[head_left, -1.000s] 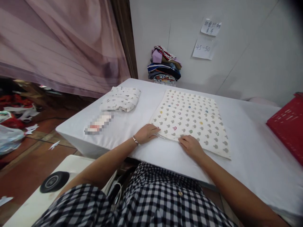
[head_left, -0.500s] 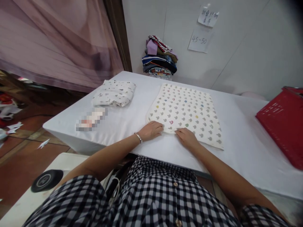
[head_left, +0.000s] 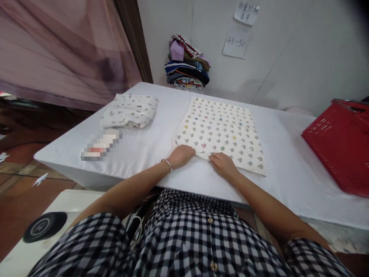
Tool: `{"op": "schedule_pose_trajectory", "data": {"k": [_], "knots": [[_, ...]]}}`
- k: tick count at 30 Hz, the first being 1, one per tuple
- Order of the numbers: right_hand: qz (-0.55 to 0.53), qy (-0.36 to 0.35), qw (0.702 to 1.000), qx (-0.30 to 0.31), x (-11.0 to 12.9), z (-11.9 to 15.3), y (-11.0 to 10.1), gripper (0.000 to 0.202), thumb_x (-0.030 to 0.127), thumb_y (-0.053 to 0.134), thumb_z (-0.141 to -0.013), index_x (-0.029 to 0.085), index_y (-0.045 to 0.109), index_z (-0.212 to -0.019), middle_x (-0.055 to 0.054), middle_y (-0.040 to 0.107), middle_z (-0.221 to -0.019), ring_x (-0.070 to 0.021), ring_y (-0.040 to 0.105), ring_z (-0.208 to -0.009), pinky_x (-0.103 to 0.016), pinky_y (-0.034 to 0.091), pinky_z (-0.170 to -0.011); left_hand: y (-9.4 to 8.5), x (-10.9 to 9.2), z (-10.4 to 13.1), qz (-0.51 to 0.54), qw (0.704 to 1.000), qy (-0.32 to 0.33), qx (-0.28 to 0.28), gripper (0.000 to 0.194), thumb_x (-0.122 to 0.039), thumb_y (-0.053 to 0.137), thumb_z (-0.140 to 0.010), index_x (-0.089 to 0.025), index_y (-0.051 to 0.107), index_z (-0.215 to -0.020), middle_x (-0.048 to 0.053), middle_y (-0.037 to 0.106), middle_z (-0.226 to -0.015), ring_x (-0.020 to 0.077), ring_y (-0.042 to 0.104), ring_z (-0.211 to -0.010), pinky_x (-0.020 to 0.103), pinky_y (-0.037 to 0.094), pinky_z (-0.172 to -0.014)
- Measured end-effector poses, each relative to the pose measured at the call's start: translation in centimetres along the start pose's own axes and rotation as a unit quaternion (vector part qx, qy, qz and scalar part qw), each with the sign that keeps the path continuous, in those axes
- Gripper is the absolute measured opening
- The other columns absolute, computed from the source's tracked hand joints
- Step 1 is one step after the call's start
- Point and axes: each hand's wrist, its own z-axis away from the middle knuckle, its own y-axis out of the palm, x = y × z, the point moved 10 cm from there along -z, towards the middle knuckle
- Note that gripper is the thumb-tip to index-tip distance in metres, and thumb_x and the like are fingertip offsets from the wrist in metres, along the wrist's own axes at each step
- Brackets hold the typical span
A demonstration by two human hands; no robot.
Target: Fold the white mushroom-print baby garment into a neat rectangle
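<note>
A white cloth with grey mushroom-like prints and a few coloured ones (head_left: pixel 219 130) lies flat, folded, on the white-covered table (head_left: pixel 288 169). My left hand (head_left: pixel 181 156) has its fingers closed on the cloth's near edge by the left corner, a bracelet on the wrist. To the right of it, my right hand (head_left: pixel 223 164) pinches the same near edge, with a short stretch of edge showing between the two hands. Fingertips of both hands are partly hidden against the fabric.
On the left of the table lie another folded white printed cloth (head_left: pixel 131 110) and a blurred-out item (head_left: pixel 100 145). A red basket (head_left: pixel 340 146) stands at the right. Behind the table is a pile of folded fabrics (head_left: pixel 187 63) against the wall, with paper signs (head_left: pixel 235 41) above.
The whole view has shifted slightly, so the scene sits further left and a little higher. Both hands remain at the cloth's near edge with almost the same grip.
</note>
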Motion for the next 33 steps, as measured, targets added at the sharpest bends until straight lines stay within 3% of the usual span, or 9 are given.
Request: {"op": "schedule_pose_trajectory", "data": {"k": [4, 9, 13, 17, 23, 28, 33], "knots": [[-0.004, 0.009, 1.0, -0.015, -0.2, 0.0, -0.1, 0.026, 0.022, 0.039, -0.093, 0.016, 0.063, -0.103, -0.009, 0.064, -0.095, -0.0198, 0.054, -0.084, -0.033, 0.046, -0.074, 0.6, -0.5, 0.1, -0.027, 0.999, 0.028, 0.012, 0.025, -0.017, 0.034, -0.093, -0.016, 0.059, -0.094, 0.005, 0.064, -0.086, 0.0161, 0.056, -0.082, 0.031, 0.042, -0.077], [-0.018, 0.023, 0.999, -0.023, -0.5, 0.0, -0.3, 0.027, 0.021, 0.039, -0.093, 0.016, 0.063, -0.104, -0.009, 0.064, -0.094, -0.0193, 0.055, -0.085, -0.032, 0.046, -0.074, 0.4, -1.1, 0.1, -0.03, 0.998, 0.053, 0.013, 0.021, -0.021, 0.037, -0.092, -0.018, 0.057, -0.098, 0.005, 0.062, -0.1, 0.0165, 0.055, -0.089, 0.031, 0.041, -0.079], [-0.008, 0.034, 0.999, -0.041, -0.6, 0.3, -0.5, 0.027, 0.021, 0.04, -0.093, 0.016, 0.062, -0.106, -0.01, 0.064, -0.095, -0.0195, 0.054, -0.087, -0.032, 0.045, -0.075, 0.4, -0.6, 0.0, -0.036, 0.999, 0.028, 0.014, 0.026, -0.014, 0.033, -0.091, -0.018, 0.057, -0.099, 0.005, 0.061, -0.104, 0.0163, 0.055, -0.086, 0.031, 0.041, -0.077], [0.017, 0.029, 0.999, -0.02, -0.3, 0.3, -0.2, 0.025, 0.019, 0.04, -0.092, 0.017, 0.063, -0.104, -0.009, 0.064, -0.093, -0.019, 0.053, -0.084, -0.031, 0.043, -0.073, 1.0, -0.1, 0.3, -0.024, 0.999, 0.003, 0.037, 0.028, -0.01, 0.033, -0.088, -0.02, 0.057, -0.098, 0.005, 0.06, -0.105, 0.0161, 0.055, -0.083, 0.032, 0.041, -0.075], [0.042, -0.013, 0.999, -0.001, 0.4, 0.0, -0.3, 0.026, 0.015, 0.039, -0.09, 0.019, 0.065, -0.091, -0.007, 0.063, -0.094, -0.0175, 0.05, -0.08, -0.028, 0.039, -0.071, 0.9, -1.1, 0.6, -0.005, 0.998, 0.038, 0.057, 0.026, -0.016, 0.036, -0.09, -0.021, 0.061, -0.095, 0.004, 0.056, -0.118, 0.0179, 0.053, -0.091, 0.034, 0.039, -0.079], [0.054, -0.015, 0.998, 0.026, 0.3, 0.0, 0.1, 0.029, 0.018, 0.036, -0.092, 0.021, 0.066, -0.094, -0.006, 0.061, -0.09, -0.0174, 0.049, -0.078, -0.028, 0.037, -0.069, 0.6, -1.7, 0.2, -0.006, 0.998, 0.026, 0.06, 0.022, -0.023, 0.041, -0.09, -0.019, 0.063, -0.09, 0.004, 0.055, -0.121, 0.0191, 0.051, -0.094, 0.034, 0.039, -0.078], [0.038, -0.004, 0.999, 0.014, -0.1, 0.0, 0.1, 0.029, 0.016, 0.037, -0.091, 0.021, 0.065, -0.096, -0.006, 0.062, -0.093, -0.0171, 0.051, -0.081, -0.027, 0.038, -0.071, 0.8, -1.9, -0.6, 0.003, 0.998, 0.024, 0.056, 0.022, -0.025, 0.044, -0.09, -0.018, 0.062, -0.081, 0.005, 0.056, -0.118, 0.0189, 0.053, -0.093, 0.033, 0.041, -0.076]]}}
